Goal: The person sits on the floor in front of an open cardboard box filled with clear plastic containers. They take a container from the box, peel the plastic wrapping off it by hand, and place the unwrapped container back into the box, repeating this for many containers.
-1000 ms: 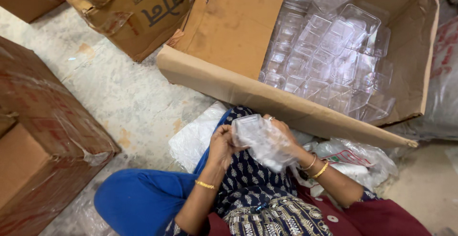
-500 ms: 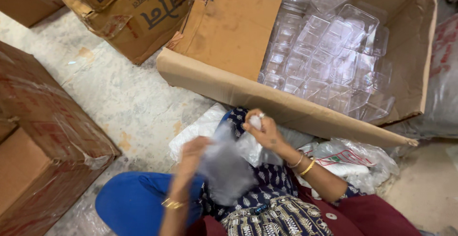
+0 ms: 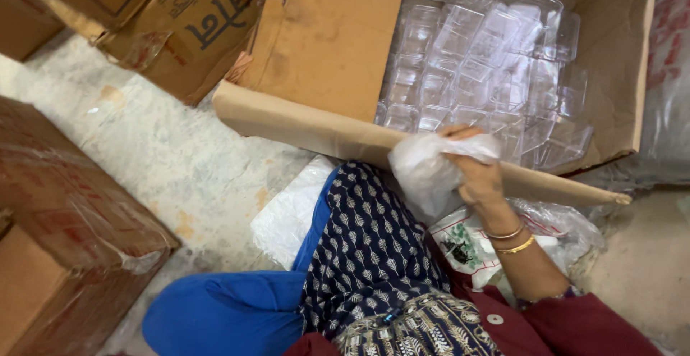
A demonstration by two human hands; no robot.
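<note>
Thin clear plastic bag [image 3: 430,171], bunched and crumpled, pinched at its top in the right hand [image 3: 478,172], fingers closed over the gathered film. Bag hangs below and left of the grip, over the patterned lap, just short of the cardboard box's [image 3: 323,122] near flap. Beyond the grip, inside the box: stacked clear plastic containers [image 3: 496,61]. Under the wrist, another printed plastic bag [image 3: 467,244] on the floor. Left hand not in view. Judgement: bag is very light, limp, slippery; likely holds best by the gathered neck, not the loose body.
</note>
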